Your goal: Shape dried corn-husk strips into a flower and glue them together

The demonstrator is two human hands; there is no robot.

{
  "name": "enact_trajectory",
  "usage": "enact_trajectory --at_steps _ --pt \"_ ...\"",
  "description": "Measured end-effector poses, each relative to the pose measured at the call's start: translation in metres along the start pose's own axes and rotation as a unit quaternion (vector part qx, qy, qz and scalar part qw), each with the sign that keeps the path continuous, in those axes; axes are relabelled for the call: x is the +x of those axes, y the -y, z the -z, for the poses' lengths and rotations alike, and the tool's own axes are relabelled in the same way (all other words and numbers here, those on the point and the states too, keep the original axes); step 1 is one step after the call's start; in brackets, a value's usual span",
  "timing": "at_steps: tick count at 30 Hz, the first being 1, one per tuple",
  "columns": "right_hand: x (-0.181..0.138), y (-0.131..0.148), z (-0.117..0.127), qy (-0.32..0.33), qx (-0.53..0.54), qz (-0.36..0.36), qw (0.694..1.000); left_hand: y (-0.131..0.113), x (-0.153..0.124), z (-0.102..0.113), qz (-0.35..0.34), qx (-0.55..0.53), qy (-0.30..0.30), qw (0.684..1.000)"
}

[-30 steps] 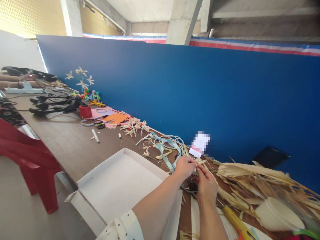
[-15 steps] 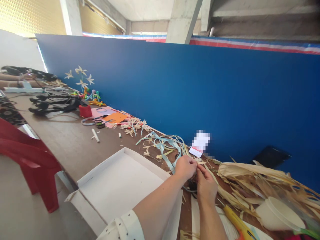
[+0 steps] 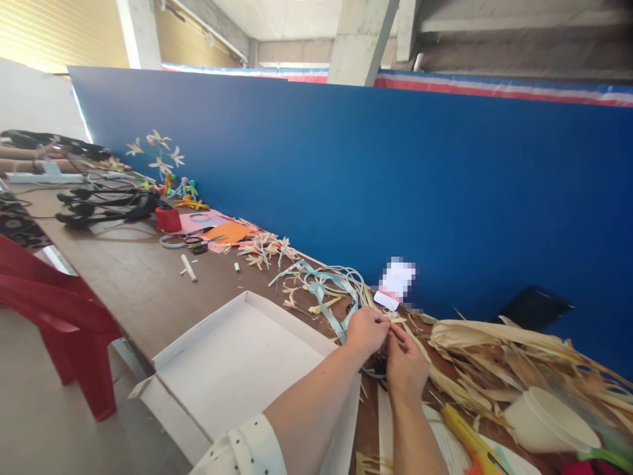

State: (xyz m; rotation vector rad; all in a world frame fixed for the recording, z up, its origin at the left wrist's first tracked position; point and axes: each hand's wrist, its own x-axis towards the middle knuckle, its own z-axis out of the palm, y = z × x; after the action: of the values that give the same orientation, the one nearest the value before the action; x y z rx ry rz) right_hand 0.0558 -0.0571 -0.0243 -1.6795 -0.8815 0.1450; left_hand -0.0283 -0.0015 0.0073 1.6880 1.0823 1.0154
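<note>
My left hand (image 3: 366,332) and my right hand (image 3: 408,359) meet at the fingertips above the table. Between them is a small pale strip of corn husk (image 3: 398,321), pinched by both hands and partly hidden by the fingers. Light-blue ribbon (image 3: 324,290) lies in loops just beyond my left hand. Several husk flowers (image 3: 295,298) rest beside it. To the right of my right hand spreads a heap of dried corn husks (image 3: 487,336).
A shallow white box (image 3: 237,369) sits left of my forearms. At the lower right are a yellow glue gun (image 3: 467,435) and a white bowl (image 3: 551,422). Scissors (image 3: 200,244) and a red thread spool (image 3: 168,220) lie farther left. A blue partition (image 3: 321,178) borders the table.
Both hands stay in nearly the same place, with the husk strip still pinched between them. The view has shifted very slightly.
</note>
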Motion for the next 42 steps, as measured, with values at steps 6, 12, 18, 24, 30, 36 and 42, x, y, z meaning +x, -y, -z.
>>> enact_trajectory --at_steps 6,12,18,24,30,36,42 --pt "-0.0006 0.0009 -0.001 -0.002 -0.02 0.014 1.0 0.0016 -0.0001 -0.0006 0.004 -0.005 0.001 1.0" --pt "-0.0015 0.002 -0.0008 -0.009 -0.034 0.019 0.999 0.0006 0.0002 -0.0007 -0.007 0.006 0.01 1.0" --pt "-0.0014 0.0032 -0.0011 -0.01 -0.035 0.011 0.999 0.0018 0.0002 -0.003 -0.013 0.008 0.016 1.0" --pt "-0.002 0.0034 -0.0008 -0.011 -0.033 0.007 0.999 0.0032 0.0006 -0.0044 -0.029 0.005 0.016 0.999" --pt "-0.0031 0.0031 0.0018 -0.016 -0.025 0.003 1.0 0.0023 -0.0003 -0.0045 -0.034 0.023 0.025 0.999" --pt "-0.0009 0.0014 0.0017 -0.022 -0.015 0.007 1.0 0.0037 -0.0005 -0.0055 -0.066 0.041 0.04 0.996" --pt "0.0023 -0.001 0.0037 -0.037 -0.008 -0.008 0.999 0.0044 -0.0003 -0.0068 -0.099 0.052 0.052 0.992"
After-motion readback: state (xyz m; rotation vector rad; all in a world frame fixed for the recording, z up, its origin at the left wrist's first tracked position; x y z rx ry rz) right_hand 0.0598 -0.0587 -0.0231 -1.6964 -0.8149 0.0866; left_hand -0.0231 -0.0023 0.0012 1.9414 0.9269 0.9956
